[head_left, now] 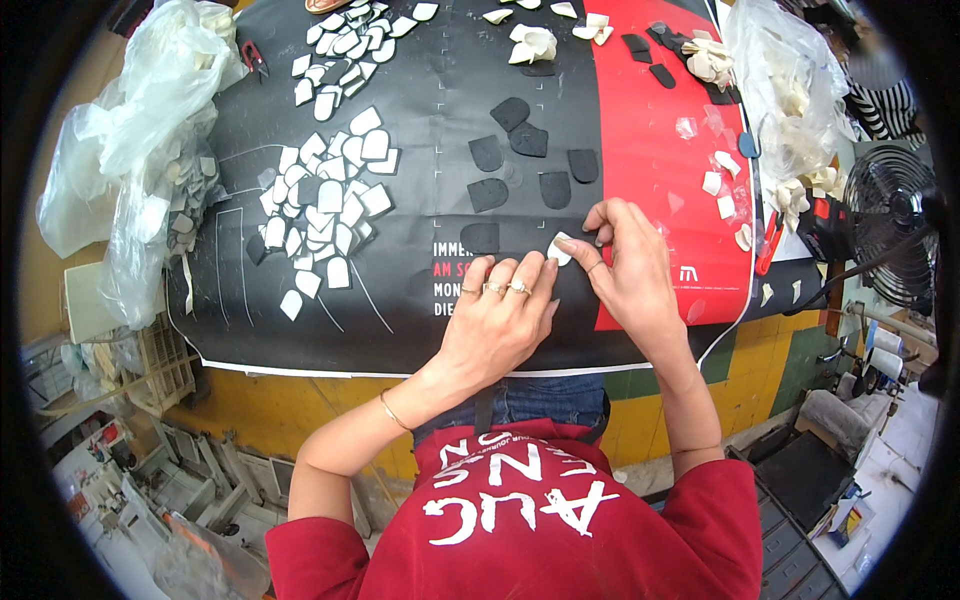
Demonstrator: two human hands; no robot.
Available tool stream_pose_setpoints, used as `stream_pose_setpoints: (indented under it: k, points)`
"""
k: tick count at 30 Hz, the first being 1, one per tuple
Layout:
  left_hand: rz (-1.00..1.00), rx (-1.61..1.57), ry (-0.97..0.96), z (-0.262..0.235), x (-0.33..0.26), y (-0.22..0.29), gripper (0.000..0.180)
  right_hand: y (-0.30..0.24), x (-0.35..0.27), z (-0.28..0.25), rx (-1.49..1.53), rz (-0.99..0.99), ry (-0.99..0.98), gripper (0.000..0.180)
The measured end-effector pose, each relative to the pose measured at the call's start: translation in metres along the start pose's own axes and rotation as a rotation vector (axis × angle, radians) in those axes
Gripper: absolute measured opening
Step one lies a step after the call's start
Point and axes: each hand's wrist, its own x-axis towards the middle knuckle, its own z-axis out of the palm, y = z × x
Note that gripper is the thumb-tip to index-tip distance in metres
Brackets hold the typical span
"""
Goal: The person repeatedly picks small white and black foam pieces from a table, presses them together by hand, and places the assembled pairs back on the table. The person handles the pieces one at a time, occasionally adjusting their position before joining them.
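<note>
My left hand (500, 315) lies palm down on the black and red sheet (430, 130) that covers the table, with rings on its fingers, and its fingertips press on a small white piece (559, 249). My right hand (628, 265) pinches the same white piece between thumb and forefinger. Just beyond the hands several black rounded patches (520, 150) lie spread on the sheet. A heap of white rounded patches (325, 205) lies to the left.
Clear plastic bags (150, 120) holding more pieces sit at the left edge, another bag (785, 90) at the right. Red-handled scissors (768, 243) lie near the right edge. A black fan (890, 235) stands on the right. Cream curled pieces (533, 42) lie at the far side.
</note>
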Motion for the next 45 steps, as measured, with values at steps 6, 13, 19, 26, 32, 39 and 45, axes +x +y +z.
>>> stream_pose_setpoints:
  k: [6,13,19,26,32,39,45]
  points:
    - [0.011,0.001,-0.005,0.001,0.000,-0.001,0.043,0.003,0.005,0.004,0.105,0.181,0.051,0.036]
    - [0.021,-0.016,0.012,0.001,0.001,-0.001,0.043,0.002,-0.004,0.016,0.044,0.058,0.183,0.039]
    - [0.035,0.031,0.023,0.001,-0.006,0.002,0.044,0.011,-0.008,0.012,0.158,0.047,0.238,0.019]
    - [0.006,0.098,0.095,-0.013,-0.054,-0.016,0.036,0.066,0.001,-0.048,-0.334,0.200,0.566,0.036]
    - [-0.256,0.293,0.133,-0.035,-0.089,-0.059,0.042,0.105,0.007,-0.054,-0.627,0.197,0.522,0.034]
    - [-0.442,0.320,0.233,-0.045,-0.080,-0.062,0.052,0.090,0.012,-0.054,-0.446,0.092,0.562,0.027]
    - [-0.372,-0.441,0.291,-0.047,-0.025,-0.005,0.036,0.026,-0.018,-0.053,0.406,0.189,0.164,0.028]
